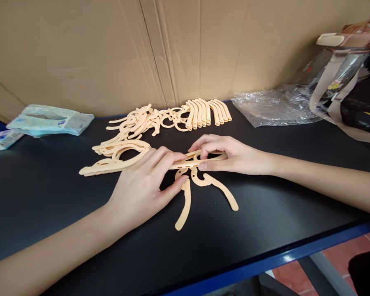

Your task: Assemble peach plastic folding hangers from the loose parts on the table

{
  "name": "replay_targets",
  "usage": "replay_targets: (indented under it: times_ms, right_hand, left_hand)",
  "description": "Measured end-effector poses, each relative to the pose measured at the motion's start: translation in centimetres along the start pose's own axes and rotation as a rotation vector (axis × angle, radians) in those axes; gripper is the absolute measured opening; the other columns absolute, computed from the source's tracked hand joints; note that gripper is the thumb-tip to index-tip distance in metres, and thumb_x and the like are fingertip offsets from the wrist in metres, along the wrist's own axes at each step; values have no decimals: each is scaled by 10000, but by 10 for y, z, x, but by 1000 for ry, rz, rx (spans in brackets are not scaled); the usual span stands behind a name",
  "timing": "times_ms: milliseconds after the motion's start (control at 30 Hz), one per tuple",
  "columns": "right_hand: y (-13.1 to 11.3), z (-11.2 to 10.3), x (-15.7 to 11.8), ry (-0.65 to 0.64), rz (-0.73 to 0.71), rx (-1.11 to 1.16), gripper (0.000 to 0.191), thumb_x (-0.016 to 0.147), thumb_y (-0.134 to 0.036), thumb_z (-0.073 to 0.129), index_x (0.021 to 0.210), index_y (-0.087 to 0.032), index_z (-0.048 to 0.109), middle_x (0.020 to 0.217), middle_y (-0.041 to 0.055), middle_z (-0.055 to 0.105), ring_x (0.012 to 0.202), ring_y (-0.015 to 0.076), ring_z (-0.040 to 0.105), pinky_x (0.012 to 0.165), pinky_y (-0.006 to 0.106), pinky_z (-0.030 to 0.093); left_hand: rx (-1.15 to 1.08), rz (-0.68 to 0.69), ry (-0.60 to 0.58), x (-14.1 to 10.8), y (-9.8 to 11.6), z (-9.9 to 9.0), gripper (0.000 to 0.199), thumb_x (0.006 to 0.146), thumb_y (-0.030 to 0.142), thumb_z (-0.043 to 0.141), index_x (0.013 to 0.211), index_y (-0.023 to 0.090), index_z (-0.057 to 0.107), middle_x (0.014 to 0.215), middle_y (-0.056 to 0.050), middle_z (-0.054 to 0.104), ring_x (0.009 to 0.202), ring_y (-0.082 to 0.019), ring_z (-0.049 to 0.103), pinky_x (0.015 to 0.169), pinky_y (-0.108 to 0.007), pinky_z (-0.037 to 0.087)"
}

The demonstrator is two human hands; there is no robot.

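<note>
My right hand (pixel 223 153) is closed, thumb and fingers pinching the right end of a beige slotted plastic hanger arm (pixel 186 165). My left hand (pixel 148 185) curves over the other end of it, index finger on top and thumb beside a curved hanger piece (pixel 185 205). Under the held arm lies a second hooked hanger piece (pixel 223 187), its tail pointing toward me. Left of my left hand rests a stack of folded beige hangers (pixel 106 166), partly covered by that hand.
Behind my hands are a heap of loose hooked pieces (pixel 142 121) and a row of curved arms (pixel 200 113). A tissue pack (pixel 49 119) lies at the left. Clear plastic film (pixel 274 107) and a strapped bottle (pixel 342 70) are at the right. Cardboard (pixel 95 53) stands behind the black table (pixel 265 230).
</note>
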State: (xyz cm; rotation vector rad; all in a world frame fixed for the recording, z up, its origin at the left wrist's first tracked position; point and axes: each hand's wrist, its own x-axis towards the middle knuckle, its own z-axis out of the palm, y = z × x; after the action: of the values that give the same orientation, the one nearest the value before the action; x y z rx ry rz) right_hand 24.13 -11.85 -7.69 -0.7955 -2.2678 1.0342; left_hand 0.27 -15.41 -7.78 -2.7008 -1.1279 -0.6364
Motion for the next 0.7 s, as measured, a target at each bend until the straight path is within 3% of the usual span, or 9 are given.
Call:
replay_targets:
  times_ms: [200,367,433,533,600,700]
  right_hand:
    - [-2,1,1,49,51,23,239,863,-338,637,717,-173,546,1112,68,579,1057,184,573,919,374,479]
    - [0,1,2,82,54,-45,225,871,-313,614,714,-174,532,1067,70,597,1002,183,573,916,376,442]
    - [1,1,3,91,57,-59,220,876,-321,604,721,-175,547,1054,68,600,967,177,576,883,363,444]
    - [1,1,3,99,56,-75,210,879,-321,596,731,-177,561,1052,68,598,959,175,577,869,353,445]
    - [0,1,3,99,52,-79,204,881,-317,595,739,-175,565,1055,70,597,962,176,578,872,352,446]
    - [0,1,2,98,35,-116,197,892,-320,584,763,-172,580,1055,74,601,970,178,577,882,351,445]
  left_hand:
    - [6,-27,-12,0,1,-1,290,910,321,562,1179,216,538,1073,-1,620,903,-159,607,688,-261,456]
    - [-34,-111,36,-1,2,-2,303,880,332,607,1125,212,475,1152,-21,544,762,-111,574,538,-223,414]
    - [-66,-84,82,-2,2,-3,216,885,307,606,1008,200,465,1043,-9,563,699,-96,544,533,-221,399]
    - [-82,62,51,-1,1,-3,137,908,297,576,900,197,482,812,20,568,688,-121,527,609,-255,409]
    - [-73,124,28,0,1,-3,209,905,395,577,930,192,530,800,5,591,709,-148,541,628,-284,420]
    - [1,101,-4,1,3,-4,473,826,615,591,1009,179,595,866,-35,630,737,-193,587,600,-316,441]
